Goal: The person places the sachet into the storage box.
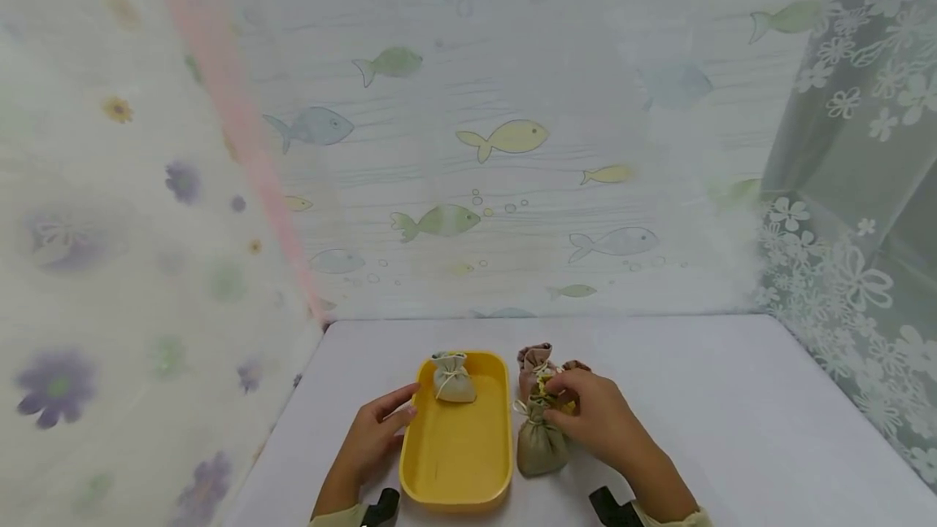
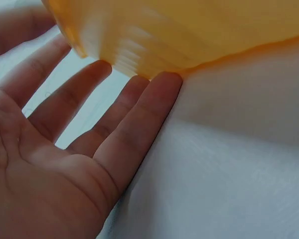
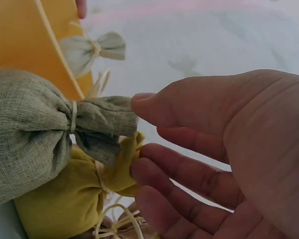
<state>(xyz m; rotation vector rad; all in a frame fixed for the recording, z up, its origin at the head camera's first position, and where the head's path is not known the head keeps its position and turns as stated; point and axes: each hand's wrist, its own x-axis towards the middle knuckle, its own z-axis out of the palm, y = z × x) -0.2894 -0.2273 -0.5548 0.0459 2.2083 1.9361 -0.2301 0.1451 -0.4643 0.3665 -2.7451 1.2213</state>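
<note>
A yellow tray [image 1: 455, 462] holds a pale grey drawstring bag [image 1: 455, 381] at its far end. My left hand [image 1: 372, 439] touches the tray's left side, and the left wrist view shows its extended fingers [image 2: 132, 124] against the wall. Right of the tray, my right hand [image 1: 596, 417] is at the neck of an olive-green bag [image 1: 542, 447]. In the right wrist view, the thumb meets the green bag's top [image 3: 109, 115], while the fingertips lie by a yellow bag [image 3: 65, 194]; no firm grip shows.
A reddish-brown bag [image 1: 535, 360] stands behind the green one, with another brown top [image 1: 576, 365] partly hidden by my right hand. The white table [image 1: 703, 397] runs back to a fish-print curtain [image 1: 505, 267]. Patterned sheets hang at left and right.
</note>
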